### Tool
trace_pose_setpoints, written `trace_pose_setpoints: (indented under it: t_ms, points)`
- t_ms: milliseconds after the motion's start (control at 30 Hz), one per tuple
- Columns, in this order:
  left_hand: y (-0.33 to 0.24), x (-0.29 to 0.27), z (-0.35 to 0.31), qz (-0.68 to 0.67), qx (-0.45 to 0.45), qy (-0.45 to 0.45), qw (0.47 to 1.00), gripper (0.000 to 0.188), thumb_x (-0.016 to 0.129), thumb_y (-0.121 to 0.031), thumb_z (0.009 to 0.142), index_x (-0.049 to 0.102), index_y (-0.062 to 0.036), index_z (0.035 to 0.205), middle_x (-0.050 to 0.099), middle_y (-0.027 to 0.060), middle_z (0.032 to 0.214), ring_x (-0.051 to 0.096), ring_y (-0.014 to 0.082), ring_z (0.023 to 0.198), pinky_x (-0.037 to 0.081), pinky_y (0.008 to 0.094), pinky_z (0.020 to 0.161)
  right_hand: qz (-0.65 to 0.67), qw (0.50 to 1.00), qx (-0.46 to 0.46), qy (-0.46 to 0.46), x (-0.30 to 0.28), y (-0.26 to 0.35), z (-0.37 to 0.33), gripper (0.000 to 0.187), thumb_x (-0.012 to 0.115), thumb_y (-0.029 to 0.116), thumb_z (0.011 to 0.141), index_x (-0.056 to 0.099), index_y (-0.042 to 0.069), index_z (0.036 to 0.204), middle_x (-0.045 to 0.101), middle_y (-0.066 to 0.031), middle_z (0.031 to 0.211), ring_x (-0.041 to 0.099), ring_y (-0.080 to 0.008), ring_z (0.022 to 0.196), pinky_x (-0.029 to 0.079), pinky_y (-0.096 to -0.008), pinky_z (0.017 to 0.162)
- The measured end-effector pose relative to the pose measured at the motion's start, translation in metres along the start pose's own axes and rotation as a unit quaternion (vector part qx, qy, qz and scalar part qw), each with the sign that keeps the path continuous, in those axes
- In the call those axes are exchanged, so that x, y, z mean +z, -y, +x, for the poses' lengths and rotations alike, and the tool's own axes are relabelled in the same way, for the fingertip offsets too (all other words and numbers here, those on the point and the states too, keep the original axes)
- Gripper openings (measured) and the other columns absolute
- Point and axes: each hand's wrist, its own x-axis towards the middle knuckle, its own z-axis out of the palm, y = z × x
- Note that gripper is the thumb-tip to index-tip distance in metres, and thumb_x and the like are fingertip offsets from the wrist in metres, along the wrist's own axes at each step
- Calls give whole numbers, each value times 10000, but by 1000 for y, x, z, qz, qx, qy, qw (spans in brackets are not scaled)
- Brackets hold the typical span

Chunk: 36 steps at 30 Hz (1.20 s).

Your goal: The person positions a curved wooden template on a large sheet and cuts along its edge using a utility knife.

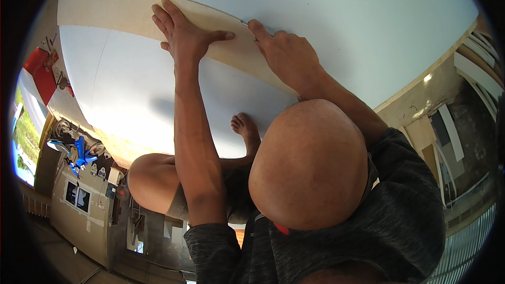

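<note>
A long pale wooden strip (110, 8) lies across a large light-blue sheet (368, 37). My left hand (187, 37) rests on the strip with its fingers spread and thumb stretched to the right, pressing it flat. To the right, my right hand (289, 58) is closed at the strip's far edge, its index finger pointing forward and the other fingers curled under. A tiny dark tip shows by that fingertip, but the thing in my grip is mostly hidden. My bare knee (310, 168) rises close below the right forearm.
My bare foot (244, 126) is on the sheet. A faint line (99, 63) crosses the sheet at left. Beyond its left edge stand a blue motorbike (79, 152) and a red object (41, 73). Cut pale panels (450, 131) lie on the floor at right.
</note>
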Motion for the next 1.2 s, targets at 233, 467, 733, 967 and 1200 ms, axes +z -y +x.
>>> trace_pose_setpoints:
  t_ms: [233, 467, 733, 967, 1200]
  points:
    - [4, -5, -2, -7, -2, -5, 1000, 1792, 1088, -485, 317, 24, -33, 1686, 1, 286, 1759, -28, 436, 1641, 189, 848, 1147, -16, 999, 28, 21, 1, -2, -17, 495, 563, 143, 1048, 423, 140, 1523, 659, -123, 745, 694, -318, 652, 577, -453, 562]
    - [1, 0, -4, -24, -1, -5, 1000, 1778, 1087, -464, 324, 31, -41, 1691, -9, 262, 1768, -31, 424, 1643, 175, 837, 1158, 21, 998, 51, 16, -28, 6, -14, 394, 536, 319, 1110, 447, 200, 1475, 677, -168, 736, 700, -389, 649, 560, -512, 590]
    - [-5, 2, -4, -22, -19, 20, 999, 1671, 1035, -508, 486, -24, -66, 1701, -54, 188, 1788, -81, 350, 1655, 189, 737, 1209, 67, 992, -42, -101, -26, 43, 66, 329, 567, 249, 1086, 518, 105, 1378, 696, -173, 721, 729, -395, 693, 586, -496, 622]
    - [16, -4, 5, -6, -29, -12, 999, 1500, 973, -481, 646, -11, -74, 1703, -60, 183, 1788, -60, 366, 1655, 207, 762, 1177, 78, 990, -79, -83, -14, 71, 101, 344, 578, 199, 1056, 537, 46, 1362, 743, -199, 804, 749, -387, 731, 607, -487, 666]
    - [8, 14, -4, -28, -34, -52, 998, 1254, 862, -300, 793, 30, -157, 1719, -34, 118, 1799, 15, 351, 1659, 174, 853, 1143, -16, 999, -26, -10, -34, 89, 92, 412, 511, 188, 1087, 444, 82, 1479, 756, -206, 865, 755, -413, 795, 608, -532, 713]
